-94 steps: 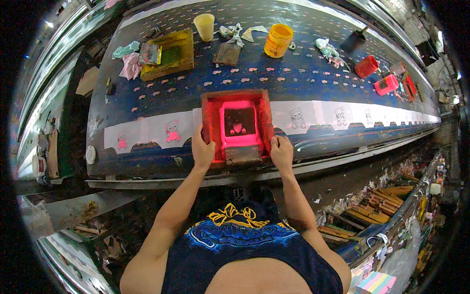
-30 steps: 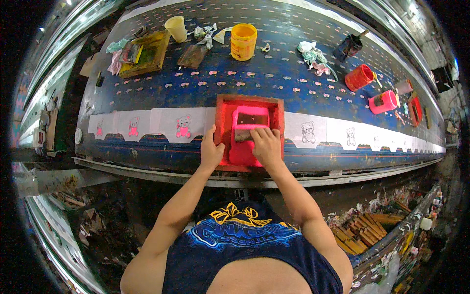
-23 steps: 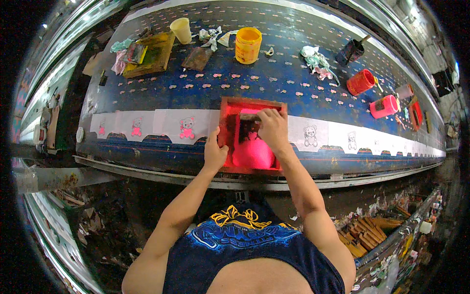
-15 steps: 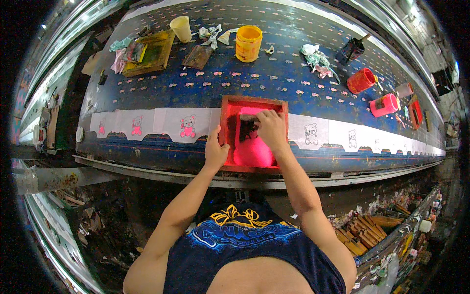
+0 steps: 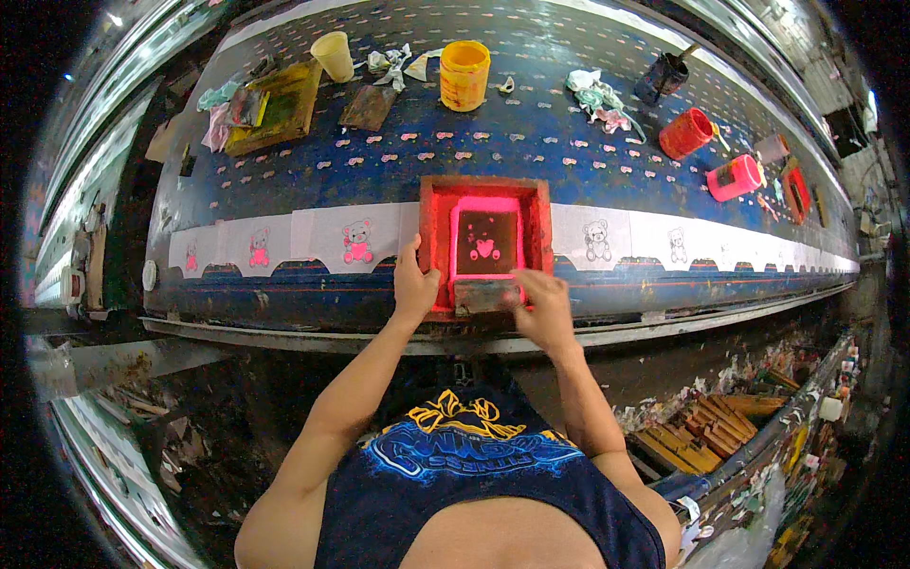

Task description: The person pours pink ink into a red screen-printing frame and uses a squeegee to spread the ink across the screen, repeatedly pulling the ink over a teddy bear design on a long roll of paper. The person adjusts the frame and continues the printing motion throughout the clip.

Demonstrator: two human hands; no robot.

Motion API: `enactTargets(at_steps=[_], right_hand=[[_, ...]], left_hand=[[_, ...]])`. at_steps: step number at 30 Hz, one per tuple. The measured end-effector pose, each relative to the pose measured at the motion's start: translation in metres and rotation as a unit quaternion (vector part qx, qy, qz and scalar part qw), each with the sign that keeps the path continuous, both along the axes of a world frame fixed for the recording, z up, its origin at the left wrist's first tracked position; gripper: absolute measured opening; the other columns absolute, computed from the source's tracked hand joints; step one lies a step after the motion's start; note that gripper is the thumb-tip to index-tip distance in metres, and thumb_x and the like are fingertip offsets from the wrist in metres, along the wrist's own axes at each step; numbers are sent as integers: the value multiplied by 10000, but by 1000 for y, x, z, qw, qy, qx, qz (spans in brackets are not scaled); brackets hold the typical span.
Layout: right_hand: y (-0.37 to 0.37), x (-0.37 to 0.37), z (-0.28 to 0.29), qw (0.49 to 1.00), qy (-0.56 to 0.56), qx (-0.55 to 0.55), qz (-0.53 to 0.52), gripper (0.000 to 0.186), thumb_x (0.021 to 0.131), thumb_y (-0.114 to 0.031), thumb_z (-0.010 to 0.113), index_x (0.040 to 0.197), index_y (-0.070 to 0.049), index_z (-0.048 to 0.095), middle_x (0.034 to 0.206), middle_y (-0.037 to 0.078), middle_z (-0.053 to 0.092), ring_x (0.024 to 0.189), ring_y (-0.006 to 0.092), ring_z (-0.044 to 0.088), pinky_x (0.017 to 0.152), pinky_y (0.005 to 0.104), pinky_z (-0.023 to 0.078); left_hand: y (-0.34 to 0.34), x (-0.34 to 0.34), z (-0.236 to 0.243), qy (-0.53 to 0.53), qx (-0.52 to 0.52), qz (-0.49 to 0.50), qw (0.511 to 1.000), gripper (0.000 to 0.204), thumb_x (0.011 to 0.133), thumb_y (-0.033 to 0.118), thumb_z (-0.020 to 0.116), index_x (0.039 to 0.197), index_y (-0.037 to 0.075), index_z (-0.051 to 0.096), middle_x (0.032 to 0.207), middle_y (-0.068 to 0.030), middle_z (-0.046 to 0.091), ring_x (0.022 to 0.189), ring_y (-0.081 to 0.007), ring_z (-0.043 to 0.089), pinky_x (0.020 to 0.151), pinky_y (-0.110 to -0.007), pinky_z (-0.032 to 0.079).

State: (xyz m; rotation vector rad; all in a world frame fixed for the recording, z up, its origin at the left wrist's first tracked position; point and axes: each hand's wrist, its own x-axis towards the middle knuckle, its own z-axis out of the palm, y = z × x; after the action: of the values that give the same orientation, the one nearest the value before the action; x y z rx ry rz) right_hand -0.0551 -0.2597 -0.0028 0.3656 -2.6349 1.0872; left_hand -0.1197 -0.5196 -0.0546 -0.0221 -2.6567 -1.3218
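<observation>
A red-stained wooden screen-printing frame (image 5: 540, 220) lies on the long dark blue table over the strip of white fabric pieces. Its mesh shows a dark square with a small heart and dots, edged in bright pink ink. My left hand (image 5: 415, 284) grips the frame's left side, thumb on the near end of the rim. At the near end inside the frame, my right hand (image 5: 545, 311) pinches the right end of a squeegee (image 5: 482, 297). To the left, a white piece carries a bear print (image 5: 357, 243) with pink filled in; on the right, a bear print (image 5: 597, 241) has outlines only.
Across the table stand a yellow ink tub (image 5: 464, 78), a pale cup (image 5: 333, 57), a red tub (image 5: 687, 134) and a pink tub (image 5: 735, 178). A yellow-stained frame (image 5: 284, 109) and crumpled rags (image 5: 595, 93) lie there too. Wooden sticks (image 5: 701, 431) fill a trough at lower right.
My right hand has drawn the squeegee from the frame's far part to its near end, uncovering the dark stencil. My left hand stays on the frame's left side. The view has shifted slightly.
</observation>
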Motion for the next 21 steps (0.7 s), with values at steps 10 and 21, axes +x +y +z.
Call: enactTargets(at_steps=[10,21], right_hand=[[26,-15,-55,952,-154,-64,-256,343,1014,-278,589,1111,17,734,1027,231,678,976,413,656,869,488,514],[136,-9,-33,946,-165,-71,-271,306,1018,-246,585,1142,-5,727,962,217,649,922,410,639,829,491,500]], left_hand=[[3,1,1,-8,-7,15,1000,657,797,-34,666,1426,-58,479,1422,-265,547,1340,-414,514,1145,-449,404],[121,2,13,34,69,14,997,662,795,-43,617,1439,-82,472,1455,-271,530,1395,-380,486,1191,-433,359]])
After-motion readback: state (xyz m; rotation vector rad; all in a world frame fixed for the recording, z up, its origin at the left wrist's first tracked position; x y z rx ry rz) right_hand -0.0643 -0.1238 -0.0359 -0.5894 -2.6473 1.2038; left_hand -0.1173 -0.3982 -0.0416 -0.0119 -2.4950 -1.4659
